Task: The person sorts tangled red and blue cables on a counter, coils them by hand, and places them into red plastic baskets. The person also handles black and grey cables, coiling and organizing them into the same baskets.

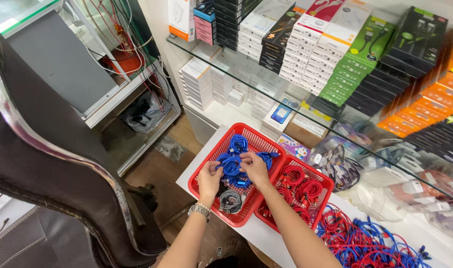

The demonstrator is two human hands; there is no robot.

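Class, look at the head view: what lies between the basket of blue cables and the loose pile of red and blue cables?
A second red basket holding coiled red cables, seen in the head view.

Second red basket (322,174) just right of the grip holds red cable coils (300,184). Loose red and blue cables (370,245) lie further right. Boxed stock (306,44) fills the glass shelf (206,58) above. Dark chair (43,164) stands left.

Both hands (231,173) on blue cable coil (231,165), prob. gripping, red basket (246,217).
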